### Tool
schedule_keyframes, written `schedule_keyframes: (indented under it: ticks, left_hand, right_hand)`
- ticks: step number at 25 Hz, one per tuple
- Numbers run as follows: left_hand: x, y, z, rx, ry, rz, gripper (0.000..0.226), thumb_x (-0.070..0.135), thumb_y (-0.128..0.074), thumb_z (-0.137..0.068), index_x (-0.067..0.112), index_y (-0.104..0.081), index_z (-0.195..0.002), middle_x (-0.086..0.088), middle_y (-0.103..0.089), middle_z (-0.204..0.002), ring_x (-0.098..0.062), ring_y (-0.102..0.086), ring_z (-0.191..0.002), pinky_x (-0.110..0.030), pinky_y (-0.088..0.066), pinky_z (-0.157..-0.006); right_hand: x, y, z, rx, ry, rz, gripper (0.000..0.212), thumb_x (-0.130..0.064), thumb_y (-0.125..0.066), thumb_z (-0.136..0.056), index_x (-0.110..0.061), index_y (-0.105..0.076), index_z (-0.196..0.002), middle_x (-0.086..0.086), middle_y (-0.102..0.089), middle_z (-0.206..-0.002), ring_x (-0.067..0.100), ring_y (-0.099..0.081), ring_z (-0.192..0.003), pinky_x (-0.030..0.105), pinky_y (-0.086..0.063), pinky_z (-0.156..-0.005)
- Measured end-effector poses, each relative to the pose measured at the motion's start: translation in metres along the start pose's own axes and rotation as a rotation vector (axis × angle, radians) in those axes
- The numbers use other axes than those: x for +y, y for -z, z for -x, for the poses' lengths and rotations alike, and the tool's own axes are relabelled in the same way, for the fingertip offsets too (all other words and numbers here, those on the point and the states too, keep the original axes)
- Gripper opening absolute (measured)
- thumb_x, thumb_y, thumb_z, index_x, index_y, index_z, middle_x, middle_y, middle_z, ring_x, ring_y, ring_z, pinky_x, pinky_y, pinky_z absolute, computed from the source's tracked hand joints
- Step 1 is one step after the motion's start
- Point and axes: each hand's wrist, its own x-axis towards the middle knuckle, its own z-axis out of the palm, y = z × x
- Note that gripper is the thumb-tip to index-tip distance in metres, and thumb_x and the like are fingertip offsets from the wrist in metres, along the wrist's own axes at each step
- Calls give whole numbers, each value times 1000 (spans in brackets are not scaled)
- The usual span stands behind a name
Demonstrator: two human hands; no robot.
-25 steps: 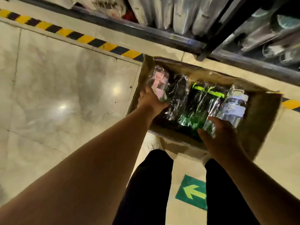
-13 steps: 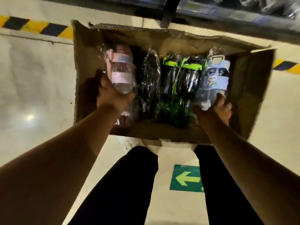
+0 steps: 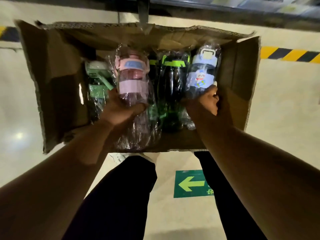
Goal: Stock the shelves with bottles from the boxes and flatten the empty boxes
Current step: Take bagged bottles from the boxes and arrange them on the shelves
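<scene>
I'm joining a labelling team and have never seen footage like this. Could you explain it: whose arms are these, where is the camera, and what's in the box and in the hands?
There is no machine here. A person wears a camera on the head, looking down, so the two arms and the dark trouser legs are their own. An open cardboard box sits on the pale floor below a shelf edge. In it lie plastic-wrapped drinking bottles. The left hand grips the pink bottle. The right hand grips the blue bottle, which has a cartoon picture. Between them lie black bottles with green trim, and a pale green bottle lies furthest left. The green arrow sign is stuck on the floor.
</scene>
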Motion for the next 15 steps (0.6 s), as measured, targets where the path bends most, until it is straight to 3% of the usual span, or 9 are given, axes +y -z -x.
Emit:
schedule_keyframes:
  ticks: [2, 4, 6, 9, 12, 13, 15]
  left_hand:
    - [10, -3, 15, 30, 36, 26, 109, 59, -86, -46, 6, -47, -133, -6, -69, -115, -22, -68, -106, -40, -56, -94]
    - [24, -5, 35, 92, 77, 93, 86, 37, -88, -65, 10, -45, -135, -3, -70, -112, -15, -70, -98, -25, -58, -79]
    - [54, 0, 71, 162, 64, 196, 69, 16, -82, -77, 9, -46, -135, -3, -69, -111, -15, -70, -94, -22, -57, -67]
    - [121, 19, 142, 95, -32, 297, 67, 7, -81, -75, -2, -47, -133, -4, -66, -101, -10, -69, -82, -26, -59, -71]
    - [189, 43, 237, -6, -195, 324, 45, -12, -72, -80, -5, -55, -120, -2, -69, -88, 2, -67, -66, -13, -51, -59]
    - [216, 52, 277, -64, -264, 332, 38, -14, -68, -81, -1, -59, -116, 1, -72, -87, 1, -68, -69, -13, -52, -61]
    - [256, 70, 338, -147, -336, 315, 32, -7, -65, -82, 6, -64, -111, 3, -75, -89, -6, -71, -81, -20, -56, -71]
  right_hand:
    - [-2, 14, 10, -89, -53, -147, 103, -44, -83, -69, -19, -18, -144, 11, -51, -134, 38, -51, -122, 44, -49, -92]
    - [-2, 28, 33, -145, -85, -355, 96, -37, -86, -70, -17, -25, -142, 6, -54, -120, 30, -58, -107, 34, -50, -72]
    - [-4, 57, 75, -247, -24, -515, 95, -34, -90, -61, -12, -36, -136, 6, -60, -108, 23, -62, -85, 27, -47, -57]
    - [-10, 128, 148, -363, 159, -568, 91, -29, -93, -53, -7, -46, -127, 12, -65, -108, 20, -67, -86, 27, -53, -63]
    - [-25, 225, 229, -432, 329, -634, 69, 5, -82, -71, -1, -42, -127, -1, -64, -100, -4, -66, -78, 15, -53, -68]
    - [-33, 262, 263, -447, 365, -670, 64, 10, -76, -75, -3, -40, -126, -3, -63, -99, -9, -64, -74, 11, -51, -65]
    - [-39, 331, 331, -439, 401, -798, 68, 11, -78, -73, -7, -40, -127, 3, -65, -105, -3, -67, -79, 16, -52, -67]
